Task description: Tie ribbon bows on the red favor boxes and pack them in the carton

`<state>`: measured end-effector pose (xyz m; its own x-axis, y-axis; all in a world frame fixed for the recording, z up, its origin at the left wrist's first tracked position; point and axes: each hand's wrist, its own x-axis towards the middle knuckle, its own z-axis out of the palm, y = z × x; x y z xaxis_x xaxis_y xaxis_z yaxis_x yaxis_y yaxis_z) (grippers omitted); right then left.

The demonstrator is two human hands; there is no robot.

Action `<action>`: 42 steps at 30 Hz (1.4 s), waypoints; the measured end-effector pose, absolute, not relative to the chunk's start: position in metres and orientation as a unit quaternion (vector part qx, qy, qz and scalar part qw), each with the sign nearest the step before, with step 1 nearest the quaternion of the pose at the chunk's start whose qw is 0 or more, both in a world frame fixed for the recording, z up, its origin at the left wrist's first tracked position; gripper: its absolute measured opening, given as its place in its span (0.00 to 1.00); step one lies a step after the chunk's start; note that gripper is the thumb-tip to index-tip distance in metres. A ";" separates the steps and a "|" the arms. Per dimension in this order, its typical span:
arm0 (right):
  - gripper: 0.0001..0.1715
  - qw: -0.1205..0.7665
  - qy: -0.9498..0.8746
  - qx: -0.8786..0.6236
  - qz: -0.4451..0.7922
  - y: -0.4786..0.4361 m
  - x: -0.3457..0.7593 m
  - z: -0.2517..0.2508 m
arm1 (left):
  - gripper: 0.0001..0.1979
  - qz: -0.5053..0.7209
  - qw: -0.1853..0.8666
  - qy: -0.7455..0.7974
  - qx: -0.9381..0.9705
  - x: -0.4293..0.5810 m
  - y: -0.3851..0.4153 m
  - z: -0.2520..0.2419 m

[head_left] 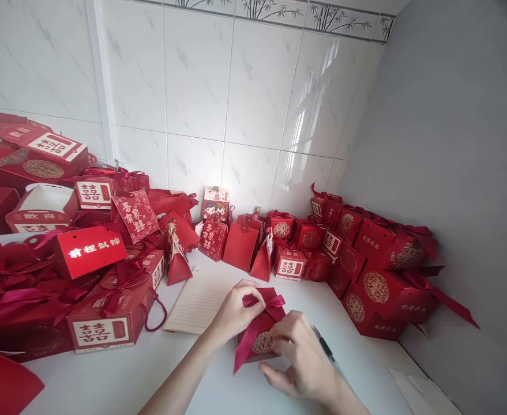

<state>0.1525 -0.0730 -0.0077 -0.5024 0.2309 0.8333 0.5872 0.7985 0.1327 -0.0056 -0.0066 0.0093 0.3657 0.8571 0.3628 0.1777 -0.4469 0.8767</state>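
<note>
A small red gift box (262,341) with a round gold medallion on its front stands on the white table. A dark red ribbon (248,344) is tied in a bow at its top, one tail hanging down the front left. My left hand (236,308) pinches the ribbon between thumb and fingertips at the box's upper left. At the box's right side is my right hand (300,357), slightly blurred, fingers bent near the medallion and thumb held apart. It seems to hold nothing, though its palm side is partly hidden.
Red boxes (101,328) with ribbons pile up at the left. More red boxes (376,288) are stacked by the grey wall. Small red bags and boxes (241,242) line the tiled wall. A lined notebook (195,300) and a black pen (323,344) lie near my hands.
</note>
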 end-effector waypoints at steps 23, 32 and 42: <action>0.10 0.435 -0.850 -0.237 -0.182 -0.067 0.178 -0.001 | 0.05 0.420 0.390 0.383 0.724 -0.006 -0.007 0.008; 0.11 0.385 -0.846 -0.227 -0.292 -0.079 0.130 -0.015 | 0.04 0.436 0.400 0.376 0.713 -0.003 -0.009 0.008; 0.22 0.416 -0.844 -0.221 -0.256 -0.081 0.112 -0.017 | 0.04 0.437 0.390 0.383 0.715 -0.002 -0.008 0.009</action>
<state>0.1123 -0.0811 -0.0168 -0.5562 0.1596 0.8155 0.5851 0.7722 0.2479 -0.0020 -0.0083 0.0090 0.3254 0.8876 0.3259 0.2061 -0.4029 0.8917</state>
